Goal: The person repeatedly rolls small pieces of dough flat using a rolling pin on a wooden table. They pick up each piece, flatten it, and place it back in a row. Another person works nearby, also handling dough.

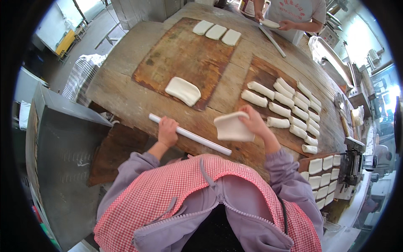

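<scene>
My left hand (168, 131) is closed around a white rolling pin (201, 143) near the front edge of the wooden table (110, 89). Raised in my right hand (252, 122) is a flattened piece of dough (232, 127), its edge pinched between thumb and fingers. Beyond my hands, one flattened dough piece (183, 91) lies at the near end of a brown board (185, 56). Three more flattened pieces (216, 31) sit side by side at that board's far end. To the right, a second board (248, 74) carries several rows of rolled dough pieces (281, 110).
Across the table a person (292, 15) holds another dough piece (269, 23), with a second rolling pin (272, 41) before them. At lower right, a board bears several flattened dough pieces (321, 179). A grey metal cabinet (66, 157) stands close on my left.
</scene>
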A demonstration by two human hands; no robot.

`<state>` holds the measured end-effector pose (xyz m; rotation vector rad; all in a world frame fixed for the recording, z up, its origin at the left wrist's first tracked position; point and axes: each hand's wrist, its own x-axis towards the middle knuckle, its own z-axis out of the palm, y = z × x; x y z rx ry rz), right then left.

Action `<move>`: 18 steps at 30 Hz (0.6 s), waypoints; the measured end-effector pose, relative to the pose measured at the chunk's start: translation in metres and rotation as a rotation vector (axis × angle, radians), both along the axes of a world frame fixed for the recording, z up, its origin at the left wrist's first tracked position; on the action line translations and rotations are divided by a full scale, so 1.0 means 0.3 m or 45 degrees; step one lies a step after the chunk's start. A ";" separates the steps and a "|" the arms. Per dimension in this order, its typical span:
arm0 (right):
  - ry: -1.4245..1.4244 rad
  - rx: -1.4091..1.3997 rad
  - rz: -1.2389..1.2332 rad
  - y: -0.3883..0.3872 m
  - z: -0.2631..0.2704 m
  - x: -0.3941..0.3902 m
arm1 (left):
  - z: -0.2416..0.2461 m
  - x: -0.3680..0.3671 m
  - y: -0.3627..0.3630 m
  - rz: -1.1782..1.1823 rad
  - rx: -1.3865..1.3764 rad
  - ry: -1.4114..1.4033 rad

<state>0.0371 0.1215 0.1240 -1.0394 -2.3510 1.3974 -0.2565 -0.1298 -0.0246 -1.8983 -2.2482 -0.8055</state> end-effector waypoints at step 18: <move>1.627 -1.573 -1.230 0.150 -0.489 -0.837 | 0.065 -0.015 0.035 -0.055 -0.104 -0.047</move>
